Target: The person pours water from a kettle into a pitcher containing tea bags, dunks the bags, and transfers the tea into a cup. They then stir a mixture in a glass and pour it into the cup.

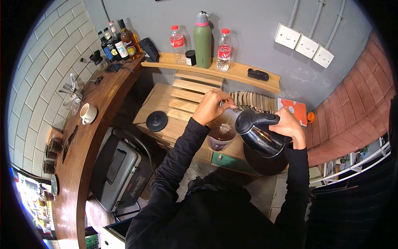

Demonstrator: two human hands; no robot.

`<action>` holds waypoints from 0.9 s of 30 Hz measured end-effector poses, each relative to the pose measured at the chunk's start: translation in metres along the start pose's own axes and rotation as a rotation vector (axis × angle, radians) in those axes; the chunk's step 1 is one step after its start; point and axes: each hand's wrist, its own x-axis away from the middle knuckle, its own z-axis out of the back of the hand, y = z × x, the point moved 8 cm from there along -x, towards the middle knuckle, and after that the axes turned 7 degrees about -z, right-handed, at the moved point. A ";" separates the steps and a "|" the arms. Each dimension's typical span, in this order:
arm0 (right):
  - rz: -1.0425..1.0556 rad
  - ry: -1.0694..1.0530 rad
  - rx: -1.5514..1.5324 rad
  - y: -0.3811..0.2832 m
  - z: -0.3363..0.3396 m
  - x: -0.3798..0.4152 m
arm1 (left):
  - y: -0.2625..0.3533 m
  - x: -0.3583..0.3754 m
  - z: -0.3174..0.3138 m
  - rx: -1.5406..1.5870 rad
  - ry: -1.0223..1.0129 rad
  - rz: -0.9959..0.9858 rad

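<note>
My right hand [289, 128] grips a black electric kettle [265, 139] by its handle. The kettle is tilted, its spout side at the right rim of a clear plastic tub [219, 145]. Brown liquid stands in the tub, with pale tea bags [225, 129] in it. Over the tub's back rim, my left hand [213, 106] has thumb and forefinger pinched together; what they hold is too small to make out. Small dark tags show at the rim beside those fingertips. A dark round tray [265, 166] lies below the kettle, partly hidden by it.
The kettle's black base [156, 121] sits left on the wooden slatted table [145, 103]. Behind stand a row of books [255, 102], an orange notebook [293, 108] and a shelf with a green flask [202, 43] and water bottles [224, 52]. A wooden counter [89, 137] curves along the left, bearing a mug [88, 113].
</note>
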 end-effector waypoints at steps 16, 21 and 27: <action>0.015 0.042 -0.009 -0.003 0.002 -0.001 | -0.013 0.005 0.003 -0.022 -0.033 0.053; -0.003 0.012 0.001 -0.007 0.001 0.000 | -0.018 0.006 -0.006 0.003 -0.070 0.105; 0.043 0.044 -0.017 -0.012 0.004 0.001 | -0.007 -0.005 -0.003 0.002 -0.059 0.057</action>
